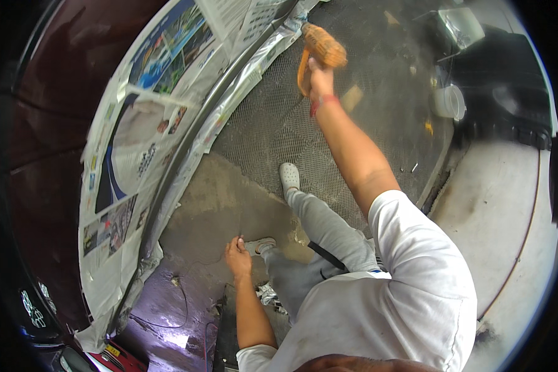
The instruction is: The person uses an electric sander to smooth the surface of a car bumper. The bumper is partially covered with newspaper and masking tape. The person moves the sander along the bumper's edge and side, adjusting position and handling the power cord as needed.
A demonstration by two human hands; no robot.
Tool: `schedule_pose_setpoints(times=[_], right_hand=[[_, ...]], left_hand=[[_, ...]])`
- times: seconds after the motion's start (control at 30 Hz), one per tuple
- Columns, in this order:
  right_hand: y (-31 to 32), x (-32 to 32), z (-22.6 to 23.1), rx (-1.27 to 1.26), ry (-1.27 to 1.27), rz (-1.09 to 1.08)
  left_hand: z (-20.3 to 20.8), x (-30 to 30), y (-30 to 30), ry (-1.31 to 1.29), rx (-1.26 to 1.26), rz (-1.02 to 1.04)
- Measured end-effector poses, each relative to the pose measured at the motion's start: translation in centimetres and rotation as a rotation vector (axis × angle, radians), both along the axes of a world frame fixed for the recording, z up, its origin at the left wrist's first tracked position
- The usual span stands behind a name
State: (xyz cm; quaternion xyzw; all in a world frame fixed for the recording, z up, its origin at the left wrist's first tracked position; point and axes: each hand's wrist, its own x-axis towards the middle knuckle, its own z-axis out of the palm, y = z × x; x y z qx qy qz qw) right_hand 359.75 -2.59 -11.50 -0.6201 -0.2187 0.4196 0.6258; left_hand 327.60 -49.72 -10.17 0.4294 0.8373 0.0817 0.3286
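The orange pistol-grip tool (325, 48) is up at the far end of the sill strip (206, 106), its nose close by the silvery masking (245, 99). The person's right hand (320, 80) is wrapped around its handle. Lower down, the left hand (237, 256) hangs with curled fingers; I can't tell whether it holds anything. Newspaper (133, 139) covers the dark red car's side (46, 155).

orange, dark-flecked handheld tool (326, 48), tilted, its narrow nose close to the silvery masking strip (251, 84)
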Motion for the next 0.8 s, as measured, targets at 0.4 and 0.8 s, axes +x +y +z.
schedule_pose_setpoints(times=[0.4,0.8], right_hand=[[8.7,5.9,15.4,0.455,0.351,-0.111],[11.5,7.4,19.3,0.549,0.316,-0.157]], left_hand=[[6.0,-1.1,13.6,-0.067,-0.035,0.021],[6.1,1.6,16.7,-0.096,0.009,-0.024]])
